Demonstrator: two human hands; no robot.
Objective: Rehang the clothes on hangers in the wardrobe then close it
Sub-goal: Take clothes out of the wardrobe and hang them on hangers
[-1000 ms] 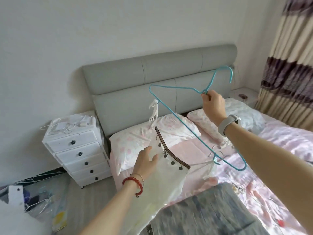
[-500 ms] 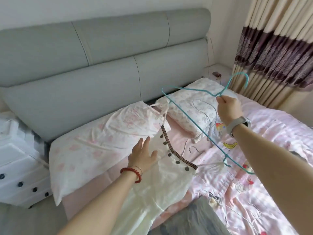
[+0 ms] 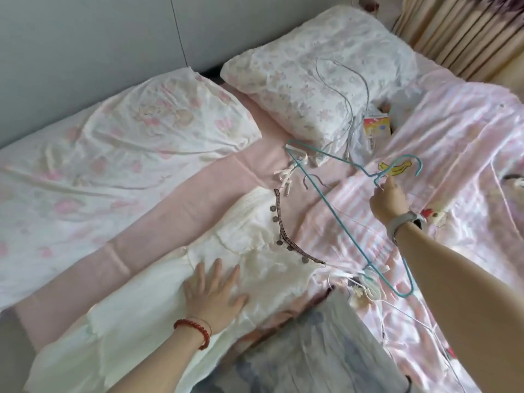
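A cream-white dress (image 3: 175, 302) with a brown coin-trimmed neckline lies flat on the pink bed sheet (image 3: 181, 211). Its two thin straps are looped over a teal wire hanger (image 3: 334, 205) that lies across the bed above the neckline. My left hand (image 3: 215, 296), red bead bracelet at the wrist, presses flat on the dress body with fingers spread. My right hand (image 3: 388, 202), with a grey watch, pinches the hanger at the base of its hook.
Two floral pillows (image 3: 122, 137) (image 3: 320, 69) sit against the grey headboard (image 3: 113, 38). White wire hangers (image 3: 351, 89) and a small colourful packet (image 3: 375, 129) lie by the right pillow. A grey-blue garment (image 3: 312, 353) lies at the bed's near edge. Curtains (image 3: 465, 32) hang at right.
The dress and hanger came down from mid-air onto the bed. My left hand went from holding the dress up to pressing it flat. My view tilted down and closer.
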